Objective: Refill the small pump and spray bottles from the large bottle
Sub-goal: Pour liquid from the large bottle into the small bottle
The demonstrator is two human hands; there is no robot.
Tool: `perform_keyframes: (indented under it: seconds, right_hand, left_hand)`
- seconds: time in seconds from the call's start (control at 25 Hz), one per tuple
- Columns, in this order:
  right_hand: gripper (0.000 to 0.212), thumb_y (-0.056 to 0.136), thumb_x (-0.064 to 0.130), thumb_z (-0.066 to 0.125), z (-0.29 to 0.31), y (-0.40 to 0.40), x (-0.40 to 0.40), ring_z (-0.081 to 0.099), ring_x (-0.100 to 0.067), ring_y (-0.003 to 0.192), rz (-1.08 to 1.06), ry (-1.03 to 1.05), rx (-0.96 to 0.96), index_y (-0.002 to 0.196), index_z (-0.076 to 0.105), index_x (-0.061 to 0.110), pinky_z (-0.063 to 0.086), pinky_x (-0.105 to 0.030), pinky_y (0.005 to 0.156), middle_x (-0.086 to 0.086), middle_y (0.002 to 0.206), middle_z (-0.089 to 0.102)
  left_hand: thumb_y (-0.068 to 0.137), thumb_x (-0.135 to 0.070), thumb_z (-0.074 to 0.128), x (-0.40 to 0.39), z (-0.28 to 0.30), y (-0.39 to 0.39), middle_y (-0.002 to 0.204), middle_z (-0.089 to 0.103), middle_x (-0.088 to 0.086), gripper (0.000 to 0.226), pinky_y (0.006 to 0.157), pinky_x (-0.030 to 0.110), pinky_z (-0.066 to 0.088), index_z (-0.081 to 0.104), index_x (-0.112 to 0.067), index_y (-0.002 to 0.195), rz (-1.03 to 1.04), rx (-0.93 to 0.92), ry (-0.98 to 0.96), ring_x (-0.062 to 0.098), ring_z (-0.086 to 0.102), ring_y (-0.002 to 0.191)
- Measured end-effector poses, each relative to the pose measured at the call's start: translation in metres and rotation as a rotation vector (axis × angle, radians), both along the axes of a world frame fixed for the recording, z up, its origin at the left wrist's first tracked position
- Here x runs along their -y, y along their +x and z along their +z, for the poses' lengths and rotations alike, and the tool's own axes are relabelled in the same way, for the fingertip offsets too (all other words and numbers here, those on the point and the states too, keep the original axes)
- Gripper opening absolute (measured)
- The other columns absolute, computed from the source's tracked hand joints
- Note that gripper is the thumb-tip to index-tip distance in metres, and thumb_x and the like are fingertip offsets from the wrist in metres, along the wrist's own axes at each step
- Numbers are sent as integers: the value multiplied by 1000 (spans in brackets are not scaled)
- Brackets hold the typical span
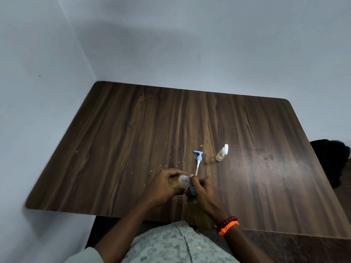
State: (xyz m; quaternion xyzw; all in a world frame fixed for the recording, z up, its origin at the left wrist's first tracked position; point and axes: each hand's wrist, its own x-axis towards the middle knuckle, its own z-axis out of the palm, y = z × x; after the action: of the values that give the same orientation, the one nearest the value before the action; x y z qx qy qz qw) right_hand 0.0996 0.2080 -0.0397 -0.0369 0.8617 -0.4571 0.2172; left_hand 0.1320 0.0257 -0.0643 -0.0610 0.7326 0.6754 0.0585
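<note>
Left grip (163,184): holds small bottle (179,182), mouth toward 3 o'clock.
Right grip (204,188): holds large bottle (201,215) — blue spout (190,187) at that mouth.

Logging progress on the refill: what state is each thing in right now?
Small bottle: held tilted in left hand, pump off.
Large bottle: upright, blue pump pressed by right hand.
Loose pump: lying on table.
Spray bottle: capped, lying apart.
</note>
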Motion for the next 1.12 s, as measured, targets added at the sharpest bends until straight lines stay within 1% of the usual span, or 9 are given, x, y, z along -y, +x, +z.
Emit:
perform_keyframes:
  seconds: [0.08, 0.12, 0.32, 0.56, 0.72, 0.8, 0.96, 1.0, 1.12]
  right_hand:
    - [100, 80, 94, 37, 2, -1, 1, 72, -29, 73, 12, -49, -27, 71, 72, 1, 59, -48, 77, -18, 76, 76]
    - [104, 76, 97, 35, 1, -1, 0, 71, -30, 73, 11, -55, -35, 70, 71, 0, 59, -46, 75, -19, 76, 76]
    - [53, 94, 73, 43, -2, 1, -1, 60, -9, 75, -26, 2, -4, 77, 62, 26, 52, -35, 73, 4, 83, 62]
    - [99, 86, 87, 38, -1, -4, 1, 72, -37, 69, 29, -96, -31, 69, 71, -5, 60, -49, 71, -22, 72, 75]
    - [62, 91, 71, 51, 0, -2, 0, 65, -5, 62, -8, -46, -10, 61, 63, 19, 53, -36, 66, 1, 65, 63]
    - [55, 97, 59, 54, -1, 0, 1, 65, 5, 56, -12, -77, -6, 57, 61, 21, 51, -32, 63, 3, 58, 62]
    - [98, 77, 96, 38, 0, -5, -1, 67, -9, 54, 58, -143, 73, 66, 70, 4, 56, -27, 60, -8, 63, 73]
    - [98, 74, 99, 37, 0, -5, -4, 67, -7, 55, 76, -155, 77, 70, 72, 7, 56, -24, 59, -4, 63, 72]
    - [62, 77, 86, 54, -4, 5, -17, 71, -2, 67, 85, -224, 103, 88, 79, 30, 56, -15, 59, 6, 78, 77]
  left_hand:
    - [83, -21, 88, 1, 0, -1, 113, 80, -9, 36, 79, 25, 65, 78, -29, 116, 3, -10, -23, 11, 77, 105]
    - [81, -20, 88, 2, 0, 0, 112, 80, -10, 37, 78, 22, 64, 78, -30, 116, 5, -15, -33, 9, 77, 104]
    - [83, -27, 87, 0, 3, 1, 113, 80, -9, 33, 79, 25, 65, 78, -34, 113, 0, -1, -6, 9, 78, 103]
    - [82, -12, 89, 2, 5, -2, 111, 80, -9, 38, 78, 22, 63, 78, -26, 115, 12, -5, -21, 9, 77, 103]
    - [84, -13, 87, 1, 2, 0, 112, 80, -5, 35, 80, 25, 65, 78, -24, 116, -7, 17, -16, 11, 77, 104]
    - [85, -14, 87, 0, 2, 0, 112, 81, -2, 34, 81, 27, 65, 78, -21, 117, -17, 27, -19, 12, 77, 104]
    - [82, -14, 88, 5, 7, -2, 111, 80, -16, 39, 79, 14, 59, 77, -35, 112, -47, 12, -60, 1, 76, 102]
    - [80, -14, 88, 5, 6, -2, 111, 80, -17, 40, 80, 15, 60, 77, -35, 112, -60, 11, -74, 1, 76, 102]
    - [75, -25, 90, 3, 2, -1, 113, 81, -8, 40, 87, 29, 65, 79, -31, 113, -88, 55, -66, 8, 77, 105]
